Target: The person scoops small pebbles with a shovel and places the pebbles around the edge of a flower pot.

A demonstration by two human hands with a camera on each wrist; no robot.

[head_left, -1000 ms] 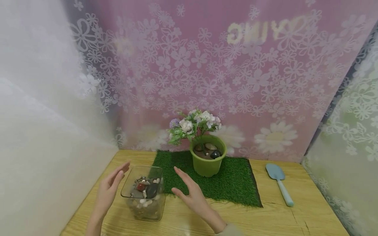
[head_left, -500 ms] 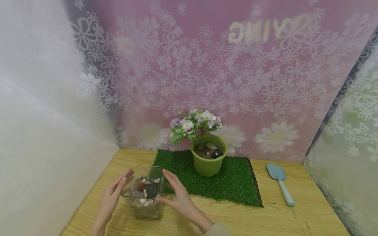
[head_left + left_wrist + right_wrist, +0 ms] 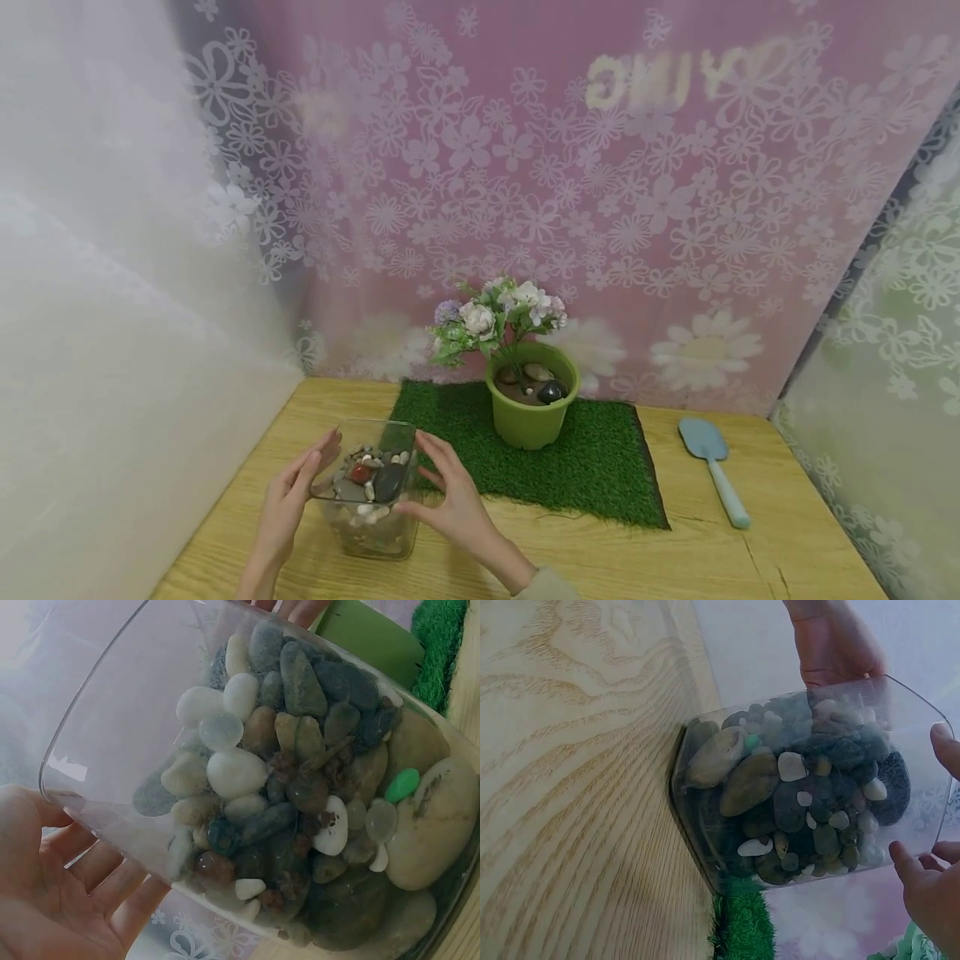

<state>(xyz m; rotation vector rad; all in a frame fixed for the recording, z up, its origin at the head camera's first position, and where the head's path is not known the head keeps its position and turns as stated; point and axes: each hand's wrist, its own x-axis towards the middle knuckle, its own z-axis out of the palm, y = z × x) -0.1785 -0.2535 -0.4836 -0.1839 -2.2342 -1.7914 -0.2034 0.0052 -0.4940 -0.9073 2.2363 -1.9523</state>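
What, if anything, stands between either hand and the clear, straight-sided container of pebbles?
Nothing visible does. The left hand is at the left side of the clear, straight-sided container, the right hand at its right. The flat green grass-like mat, behind and to the right, blocks neither.

Yellow wood grain patterns the table (image 3: 600, 567). Near its left edge, a clear container (image 3: 407, 537) shows grey, white, black and red stones (image 3: 371, 475). Along the back edge: a grass-green mat (image 3: 600, 492), a lime-green pot (image 3: 528, 425), white, lilac, perhaps faintly pink flowers (image 3: 477, 321). Near the right edge, a pale-blue trowel (image 3: 716, 473).
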